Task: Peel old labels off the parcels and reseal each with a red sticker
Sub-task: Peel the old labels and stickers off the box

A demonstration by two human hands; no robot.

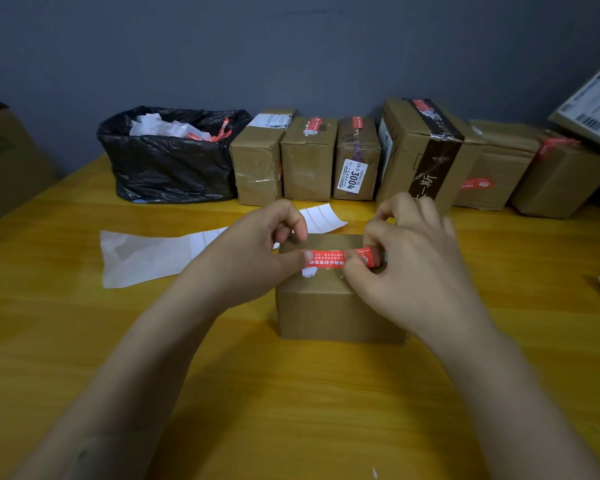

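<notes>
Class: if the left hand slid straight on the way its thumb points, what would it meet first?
Most likely the right hand: the thumb of the left hand points along the red sticker toward the fingers pinching its other end, though depth is unclear.

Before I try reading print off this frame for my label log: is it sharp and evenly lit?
Head view: wide-angle bend tilts the parcels at right; light dim and even, shadows faint; red sticker print blurred; 3004 label legible; forearms near the lens soft.
</notes>
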